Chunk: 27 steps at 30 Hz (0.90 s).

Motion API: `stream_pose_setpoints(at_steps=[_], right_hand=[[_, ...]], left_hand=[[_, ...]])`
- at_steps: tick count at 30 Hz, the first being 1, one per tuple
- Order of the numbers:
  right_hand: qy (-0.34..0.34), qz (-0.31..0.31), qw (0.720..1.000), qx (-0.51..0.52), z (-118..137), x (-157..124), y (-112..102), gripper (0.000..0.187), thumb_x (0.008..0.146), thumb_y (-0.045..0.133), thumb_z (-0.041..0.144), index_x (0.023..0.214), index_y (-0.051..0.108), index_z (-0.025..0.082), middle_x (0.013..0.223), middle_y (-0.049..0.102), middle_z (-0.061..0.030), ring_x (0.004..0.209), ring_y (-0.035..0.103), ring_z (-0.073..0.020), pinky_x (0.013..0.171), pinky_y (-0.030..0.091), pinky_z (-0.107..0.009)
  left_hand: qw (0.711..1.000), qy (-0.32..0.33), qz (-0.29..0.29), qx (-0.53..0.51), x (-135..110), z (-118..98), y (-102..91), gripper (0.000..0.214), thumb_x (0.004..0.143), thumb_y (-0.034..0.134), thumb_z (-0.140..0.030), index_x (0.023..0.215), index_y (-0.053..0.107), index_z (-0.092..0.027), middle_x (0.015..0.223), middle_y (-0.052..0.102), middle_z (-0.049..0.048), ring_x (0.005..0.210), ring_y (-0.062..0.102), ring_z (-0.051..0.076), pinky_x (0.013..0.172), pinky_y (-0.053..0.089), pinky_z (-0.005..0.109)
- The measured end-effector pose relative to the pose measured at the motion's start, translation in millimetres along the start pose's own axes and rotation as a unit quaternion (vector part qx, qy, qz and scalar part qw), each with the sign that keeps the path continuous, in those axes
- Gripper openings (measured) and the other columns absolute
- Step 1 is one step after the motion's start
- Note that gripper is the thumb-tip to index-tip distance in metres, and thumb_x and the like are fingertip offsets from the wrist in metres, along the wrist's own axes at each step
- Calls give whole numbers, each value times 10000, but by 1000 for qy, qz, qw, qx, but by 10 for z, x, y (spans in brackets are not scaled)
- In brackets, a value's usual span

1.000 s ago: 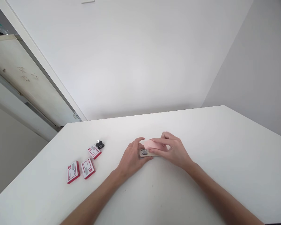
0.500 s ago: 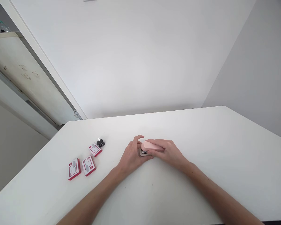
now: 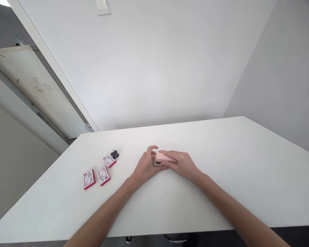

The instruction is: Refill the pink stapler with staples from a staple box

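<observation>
A pink stapler [image 3: 164,157] lies on the white table between my hands, its front end to the left. My right hand [image 3: 181,163] is wrapped over its upper arm from the right, thumb along the near side. Around the front end curves my left hand [image 3: 146,165], its thumb along the near side of the base and its index finger raised and bent. Part of the dark front opening shows, while the fingers hide much of the base and the rear.
Three small white-and-red boxes, a left one [image 3: 89,179], a middle one [image 3: 103,176] and a far one [image 3: 109,160], lie on the table's left side. A black staple remover [image 3: 114,154] touches or nearly touches the far box. Behind the table [image 3: 208,144] stands a wall [image 3: 170,68].
My right hand has shifted slightly left over the stapler, and the gap at its front looks narrower. The camera view has moved, showing the table's near edge and a wall switch.
</observation>
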State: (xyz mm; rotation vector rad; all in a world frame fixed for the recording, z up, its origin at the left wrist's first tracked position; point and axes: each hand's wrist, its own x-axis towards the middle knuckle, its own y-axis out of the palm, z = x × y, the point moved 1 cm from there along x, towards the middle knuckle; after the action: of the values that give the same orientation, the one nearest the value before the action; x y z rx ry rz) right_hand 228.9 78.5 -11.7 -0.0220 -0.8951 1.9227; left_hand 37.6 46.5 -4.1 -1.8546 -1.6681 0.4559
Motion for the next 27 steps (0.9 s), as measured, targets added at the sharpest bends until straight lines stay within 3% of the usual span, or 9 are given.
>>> stream_pose_setpoints(at_steps=[5,10,15,18,21,27], right_hand=[[30,-39,998,-29,-24,-94,42,397,963,590,446,1346,650,362,1167,768,-21,980,720,-263,816,565,-387],[69,-91,992,-62,-33,-272,45,490,980,533,407,1462,549,320,1189,760,-52,968,729,-279,812,570,-408],[99,-85,991,26,10,-468,5,598,972,492,333,1563,402,302,1487,579,-51,1281,617,-283,988,549,-430],[97,-65,992,55,26,-579,14,688,943,518,302,1601,317,318,1602,440,-32,1430,479,-279,1100,486,-455],[103,-60,991,57,44,-676,67,741,942,520,303,1625,234,333,1632,389,-32,1463,433,-286,1115,469,-474],[122,-50,991,28,147,-814,142,738,978,474,344,1641,150,330,1619,410,-49,1432,471,-295,1095,471,-479]], left_hand=[[1000,5,15,10,-17,13,-18,701,816,760,-445,1381,375,-291,1054,711,22,1164,640,251,1018,475,438],[998,26,-18,45,-23,91,-43,682,814,765,-476,1369,424,-275,1407,572,90,1308,540,265,1071,452,455],[989,71,-59,115,-121,68,-35,627,890,675,-482,1409,407,-255,1452,511,118,1357,490,280,1108,435,497],[974,110,-87,178,-300,39,-90,499,956,585,-428,1392,423,-247,1492,479,126,1416,428,288,1147,398,526],[953,119,-123,250,-578,93,-247,424,965,565,-406,1343,468,-240,1506,471,131,1439,397,308,1165,373,556],[914,28,-180,363,-1226,328,-705,435,973,498,-471,1321,502,-210,1523,470,150,1475,351,366,1172,337,624]])
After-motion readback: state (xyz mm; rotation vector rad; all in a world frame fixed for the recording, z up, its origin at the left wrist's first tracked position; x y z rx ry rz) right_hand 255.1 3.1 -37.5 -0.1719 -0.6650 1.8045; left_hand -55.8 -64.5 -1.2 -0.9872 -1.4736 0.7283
